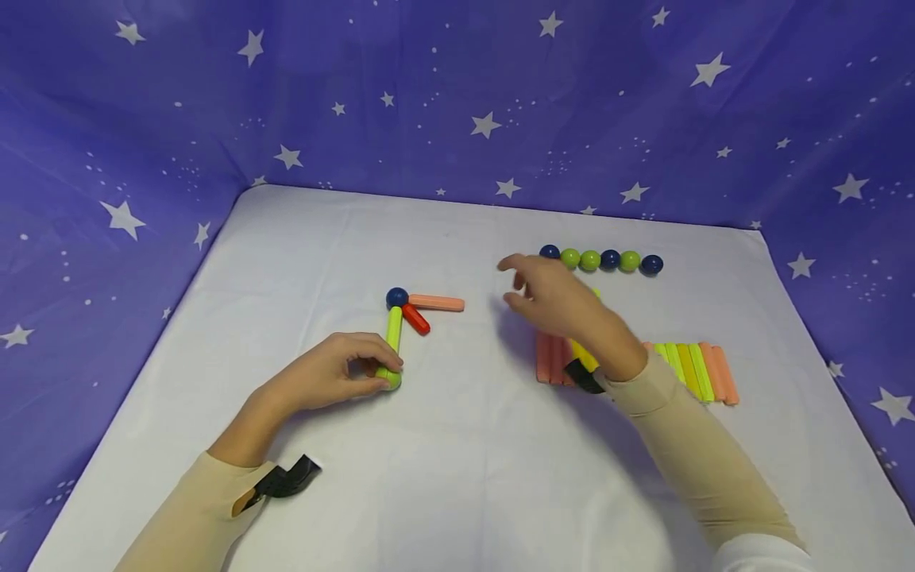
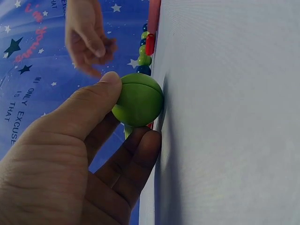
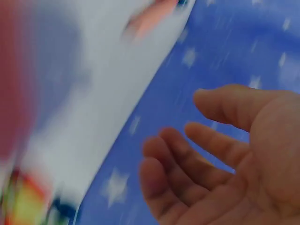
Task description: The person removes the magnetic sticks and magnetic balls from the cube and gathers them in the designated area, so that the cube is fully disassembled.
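My left hand (image 1: 339,369) pinches a green ball (image 2: 138,99) between thumb and fingers, low over the white table. A yellow-green stick (image 1: 395,327) runs from that ball up to a dark blue ball (image 1: 397,298). From the blue ball a salmon stick (image 1: 438,303) points right and a short red stick (image 1: 416,318) slants down to the right. My right hand (image 1: 550,294) hovers above the row of sticks, fingers loosely bent, holding nothing. In the right wrist view its palm (image 3: 272,164) shows bare, and the background is blurred.
Blue and green balls (image 1: 610,260) form a line at the back right. Salmon, yellow and green sticks (image 1: 689,372) lie side by side at the right, partly behind the right forearm. A purple starry cloth (image 1: 443,95) rises behind the table (image 1: 443,477).
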